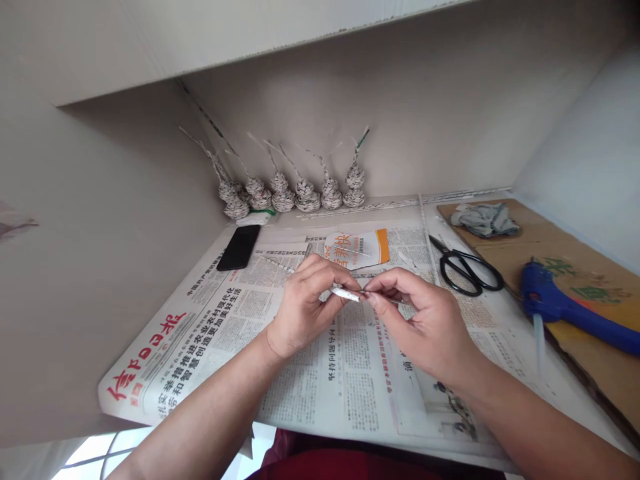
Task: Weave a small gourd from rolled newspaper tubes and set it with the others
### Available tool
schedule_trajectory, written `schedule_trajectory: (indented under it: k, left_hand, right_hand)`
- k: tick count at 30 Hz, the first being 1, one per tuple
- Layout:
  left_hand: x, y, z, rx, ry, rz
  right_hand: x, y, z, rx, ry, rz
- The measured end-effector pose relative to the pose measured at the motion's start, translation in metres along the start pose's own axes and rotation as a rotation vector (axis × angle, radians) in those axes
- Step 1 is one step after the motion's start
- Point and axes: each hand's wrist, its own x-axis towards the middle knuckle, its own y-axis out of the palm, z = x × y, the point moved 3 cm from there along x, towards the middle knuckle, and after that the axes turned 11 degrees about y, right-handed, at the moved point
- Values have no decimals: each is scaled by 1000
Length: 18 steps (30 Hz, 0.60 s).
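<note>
My left hand [307,303] is closed in a pinch around a thin rolled-newspaper stick [346,294], whose white end shows between thumb and fingers. More of a similar patterned stick [277,265] sticks out on the far side of that hand. Almost touching it, my right hand [425,320] has thumb and forefinger pressed together on a thin dark piece close to the stick's end; the fingers partly hide it, and I cannot tell its kind. Both hands hover over newspaper sheets [260,333] spread across the table.
Several woven paper gourds [305,193] line the back wall. A black phone [239,247] lies left, a printed orange-and-white card [363,248] behind my hands. To the right are scissors [463,270], cardboard [530,233], a crumpled cloth [485,219] and a blue glue gun [560,307]. A shelf [225,33] overhangs.
</note>
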Motion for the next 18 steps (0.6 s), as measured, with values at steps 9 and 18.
schedule_trajectory:
  k: [9,18]
  left_hand:
    - [3,-1,-1,-33,-3,19]
    - [3,-2,-3,-88,-44,-1]
  right_hand:
    - [4,2,-3,309,201,168]
    - [6,1,1,429,264,257]
